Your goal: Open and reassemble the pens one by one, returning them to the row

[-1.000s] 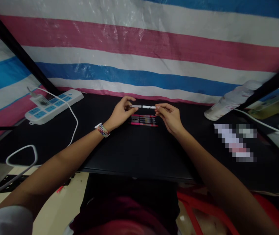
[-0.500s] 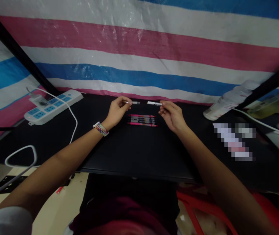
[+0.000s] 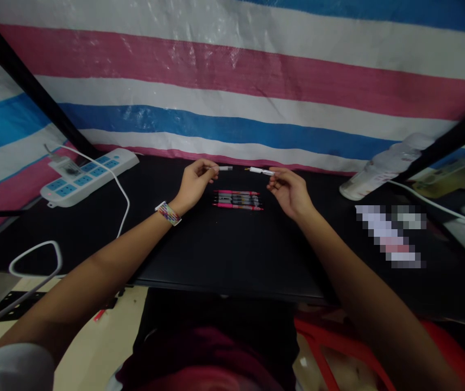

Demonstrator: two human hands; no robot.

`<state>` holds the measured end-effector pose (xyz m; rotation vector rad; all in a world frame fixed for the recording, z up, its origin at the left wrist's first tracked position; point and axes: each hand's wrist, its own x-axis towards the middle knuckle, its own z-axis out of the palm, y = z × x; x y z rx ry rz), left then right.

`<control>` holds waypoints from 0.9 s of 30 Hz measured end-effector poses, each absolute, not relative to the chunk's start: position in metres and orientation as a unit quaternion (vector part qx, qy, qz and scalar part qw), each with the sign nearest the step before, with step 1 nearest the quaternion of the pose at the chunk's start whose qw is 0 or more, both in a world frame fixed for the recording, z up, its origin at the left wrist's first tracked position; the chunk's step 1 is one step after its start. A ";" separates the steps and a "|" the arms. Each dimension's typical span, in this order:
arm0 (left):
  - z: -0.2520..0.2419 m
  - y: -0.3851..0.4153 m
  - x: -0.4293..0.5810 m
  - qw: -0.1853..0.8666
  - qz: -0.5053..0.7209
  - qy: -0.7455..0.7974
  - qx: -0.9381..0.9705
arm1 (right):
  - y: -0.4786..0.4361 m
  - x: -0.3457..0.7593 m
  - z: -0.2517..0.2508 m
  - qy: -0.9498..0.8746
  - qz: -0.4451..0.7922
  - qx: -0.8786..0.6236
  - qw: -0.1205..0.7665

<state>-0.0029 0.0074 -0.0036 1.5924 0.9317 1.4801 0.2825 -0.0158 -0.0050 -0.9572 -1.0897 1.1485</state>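
Observation:
My left hand point(image 3: 200, 176) is closed, with thumb and fingertips pinching a short whitish pen cap point(image 3: 225, 168) that points right. Opposite it, my right hand point(image 3: 291, 190) grips a white pen point(image 3: 261, 171) near its right end, the narrow tip facing left. A gap separates the cap from the pen tip. Just below, between the hands, several pens point(image 3: 238, 200) lie side by side on the black table point(image 3: 224, 250); the top and bottom ones are pink, those between dark or grey.
A white power strip point(image 3: 89, 178) with a plugged-in charger and a white cable point(image 3: 122, 193) sits at left. At right stand a leaning clear bottle point(image 3: 383, 165), a bottle of yellowish liquid point(image 3: 452, 176) and a blurred-out packet point(image 3: 387, 236). Striped sheeting point(image 3: 232, 76) rises behind the table.
My right hand has shifted slightly right with the white pen, and more of the pen shows past the fingers. My left hand and the row of pens have hardly moved.

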 end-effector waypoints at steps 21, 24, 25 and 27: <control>-0.004 0.008 -0.002 0.386 0.591 0.355 0.613 | -0.022 0.276 0.002 -0.409 0.515 -0.404 0.636; -0.004 0.008 -0.003 0.388 0.593 0.350 0.613 | -0.023 0.275 0.003 -0.405 0.512 -0.409 0.637; -0.004 0.008 -0.003 0.387 0.593 0.348 0.614 | -0.023 0.275 0.003 -0.406 0.511 -0.409 0.638; -0.003 0.008 -0.003 0.386 0.592 0.348 0.616 | -0.023 0.275 0.003 -0.410 0.506 -0.409 0.639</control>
